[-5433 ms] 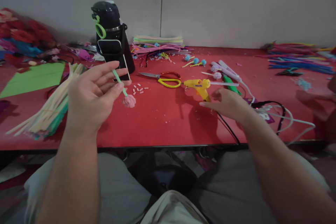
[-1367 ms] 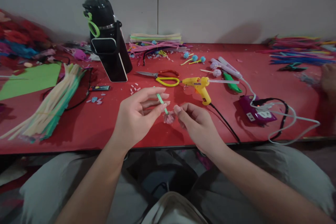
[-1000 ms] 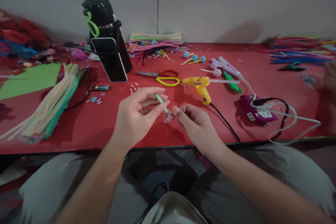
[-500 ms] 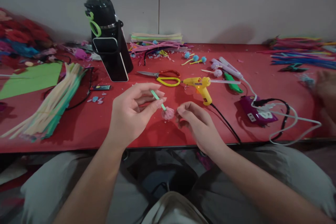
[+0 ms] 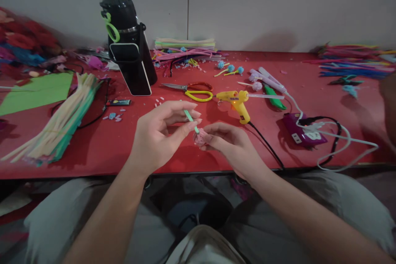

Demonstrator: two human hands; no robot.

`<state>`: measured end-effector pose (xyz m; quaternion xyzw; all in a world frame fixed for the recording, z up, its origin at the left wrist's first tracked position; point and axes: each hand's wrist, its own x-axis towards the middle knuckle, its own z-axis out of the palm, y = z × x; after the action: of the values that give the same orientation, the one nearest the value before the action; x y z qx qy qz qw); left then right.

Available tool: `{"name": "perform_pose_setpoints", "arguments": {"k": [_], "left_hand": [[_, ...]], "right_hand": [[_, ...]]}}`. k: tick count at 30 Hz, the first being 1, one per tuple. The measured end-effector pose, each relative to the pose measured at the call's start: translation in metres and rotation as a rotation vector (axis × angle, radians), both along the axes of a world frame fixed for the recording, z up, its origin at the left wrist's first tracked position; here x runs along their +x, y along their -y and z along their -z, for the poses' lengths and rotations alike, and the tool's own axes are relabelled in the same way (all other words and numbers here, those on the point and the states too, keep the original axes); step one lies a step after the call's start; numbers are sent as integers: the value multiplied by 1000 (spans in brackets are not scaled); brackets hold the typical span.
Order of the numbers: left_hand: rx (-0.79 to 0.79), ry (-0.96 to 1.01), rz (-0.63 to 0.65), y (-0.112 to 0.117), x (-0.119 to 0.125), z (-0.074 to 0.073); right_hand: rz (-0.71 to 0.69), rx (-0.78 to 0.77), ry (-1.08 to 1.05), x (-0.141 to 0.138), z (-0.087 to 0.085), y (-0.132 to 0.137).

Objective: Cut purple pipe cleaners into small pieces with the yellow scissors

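Observation:
My left hand (image 5: 161,134) pinches a thin green stem (image 5: 189,116) between thumb and fingers above the red table (image 5: 192,156). A small pink fuzzy bud (image 5: 199,137) sits at the stem's lower end. My right hand (image 5: 230,146) closes its fingertips on that pink bud from the right. Both hands meet just in front of the table's near edge. A yellow glue gun (image 5: 236,102) lies a little beyond my right hand, and yellow-handled scissors (image 5: 193,91) lie beyond the stem.
A black bottle with a phone leaning on it (image 5: 130,49) stands at the back left. Bundled pale and green stems (image 5: 62,121) lie at left, beside green paper (image 5: 37,93). A purple power strip with cables (image 5: 305,132) sits right. Another person's hand (image 5: 390,103) shows at the right edge.
My right hand has moved in and closed its fingertips on the pink bud. My left hand has kept hold of the green stem, shifting slightly right.

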<state>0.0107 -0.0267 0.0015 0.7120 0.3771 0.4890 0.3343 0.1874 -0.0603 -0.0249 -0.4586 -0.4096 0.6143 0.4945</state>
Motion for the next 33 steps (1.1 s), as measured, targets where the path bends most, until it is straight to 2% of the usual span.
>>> {"name": "perform_pose_setpoints", "arguments": {"k": [5,22,25,28,30,31,33], "left_hand": [[-13,-2,7,1,1,-2],[-33,-21,7,2,3,1],[-39,6,-11,-1,3,2],[-29,34,-62,-5,0,3],[-22,44,-85,-7,-3,2],[-25,45,-87,-8,-4,2],[-39,50,-73,-10,-8,2]], "right_hand": [[-4,58,9,1,3,0],[36,65,119,-1,5,-1],[-5,95,184,0,2,0],[-123,191,357,17,-3,-4],[-242,274,580,40,-5,-10],[-260,296,701,54,-4,-15],[-185,250,1000,84,-2,-25]]}}
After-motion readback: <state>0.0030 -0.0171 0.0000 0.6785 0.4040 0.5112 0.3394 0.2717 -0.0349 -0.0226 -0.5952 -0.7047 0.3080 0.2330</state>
